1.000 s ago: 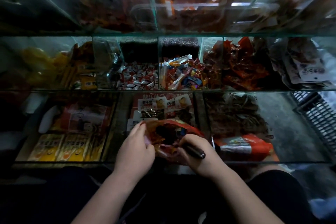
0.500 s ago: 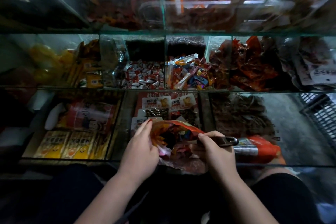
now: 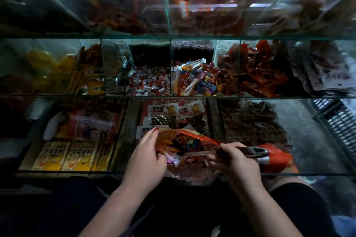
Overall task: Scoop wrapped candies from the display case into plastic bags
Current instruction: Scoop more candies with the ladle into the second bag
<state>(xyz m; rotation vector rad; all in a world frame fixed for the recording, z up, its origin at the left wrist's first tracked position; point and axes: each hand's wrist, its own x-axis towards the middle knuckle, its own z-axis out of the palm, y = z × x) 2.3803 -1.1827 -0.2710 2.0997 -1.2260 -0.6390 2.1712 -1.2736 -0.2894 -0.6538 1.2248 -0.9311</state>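
Plastic bag, red-rimmed, holding mixed wrapped candies, at the near edge of the glass display case. Left hand fingers pinch its left rim; right hand fingers curl round a dark-handled tool, type unclear. White packets beneath the glass read "胖不墩"; yellow packets' print is illegible.
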